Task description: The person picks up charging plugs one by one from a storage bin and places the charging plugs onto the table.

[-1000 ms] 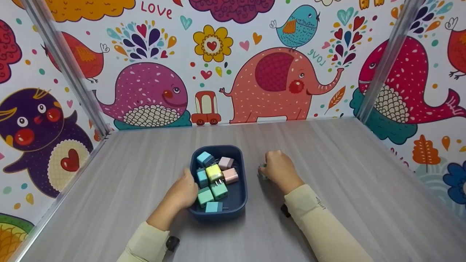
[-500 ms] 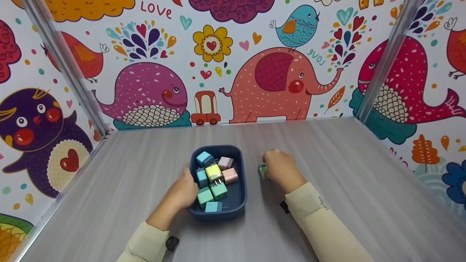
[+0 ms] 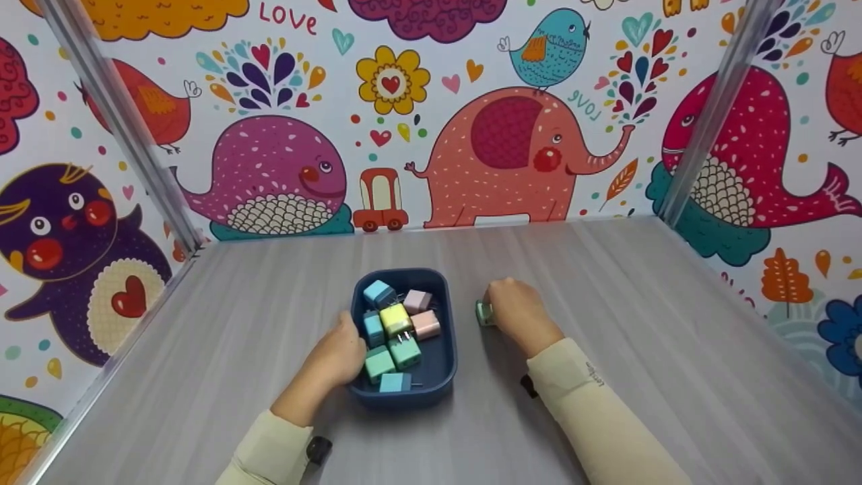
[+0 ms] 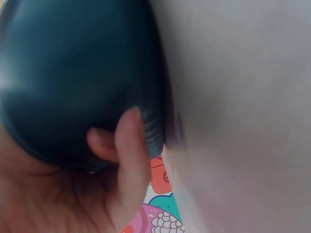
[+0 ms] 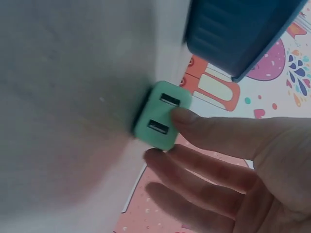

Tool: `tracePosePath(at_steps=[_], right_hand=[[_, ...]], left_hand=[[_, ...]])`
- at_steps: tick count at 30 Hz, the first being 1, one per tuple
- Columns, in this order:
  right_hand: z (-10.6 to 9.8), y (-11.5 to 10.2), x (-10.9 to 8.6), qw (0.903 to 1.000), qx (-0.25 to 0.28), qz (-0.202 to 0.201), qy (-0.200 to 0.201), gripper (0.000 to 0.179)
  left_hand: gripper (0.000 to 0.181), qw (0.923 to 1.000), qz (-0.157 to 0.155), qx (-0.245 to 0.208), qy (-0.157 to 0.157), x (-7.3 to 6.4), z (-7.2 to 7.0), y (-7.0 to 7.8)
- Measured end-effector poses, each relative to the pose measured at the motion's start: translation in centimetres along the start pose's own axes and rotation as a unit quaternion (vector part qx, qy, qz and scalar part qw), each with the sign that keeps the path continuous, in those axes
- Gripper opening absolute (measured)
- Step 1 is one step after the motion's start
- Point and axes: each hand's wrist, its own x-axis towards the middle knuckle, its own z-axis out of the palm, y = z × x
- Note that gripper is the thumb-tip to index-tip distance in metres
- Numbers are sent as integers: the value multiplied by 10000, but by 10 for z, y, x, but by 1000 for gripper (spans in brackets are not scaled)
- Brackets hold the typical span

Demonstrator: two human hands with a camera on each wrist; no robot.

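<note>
A dark blue plastic bin (image 3: 441, 360) stands on the table, holding several USB wall chargers in blue, green, yellow and pink. My left hand (image 3: 340, 350) grips the bin's left side; in the left wrist view its fingers (image 4: 133, 155) lie against the outer wall. To the right of the bin, my right hand (image 3: 517, 311) pinches a green two-port USB charger (image 5: 163, 114) at the tabletop. Its thumb (image 5: 194, 124) presses on the port face and a fingertip is at the lower edge. In the head view that hand partly covers the charger.
Among the chargers in the bin, a yellow one (image 3: 395, 318) lies on top in the middle. The grey table (image 3: 283, 283) is bounded by printed wall panels (image 3: 377, 135) with metal corner posts (image 3: 128, 128).
The green charger has turned and shifted slightly under my right hand, and more of it shows now than a second ago. My left hand and the bin have stayed put.
</note>
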Motion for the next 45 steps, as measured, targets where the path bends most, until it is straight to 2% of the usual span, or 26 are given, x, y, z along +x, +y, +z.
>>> tracePosePath(at_steps=[9,15,22,45], right_hand=[[7,12,7,9974,564,356,-254,24],[8,15,8,9972,648,289,-220,25],[7,14,6,9979,629,82,-87,28],[10,17,6,9957,918,124,-81,29]], left_hand=[[62,10000,-23,-39,-34,1,1,-1],[62,10000,-18,27,-29,1,1,0],[59,9997,146,146,112,1,1,-1],[61,9998,149,35,89,0,1,-1]])
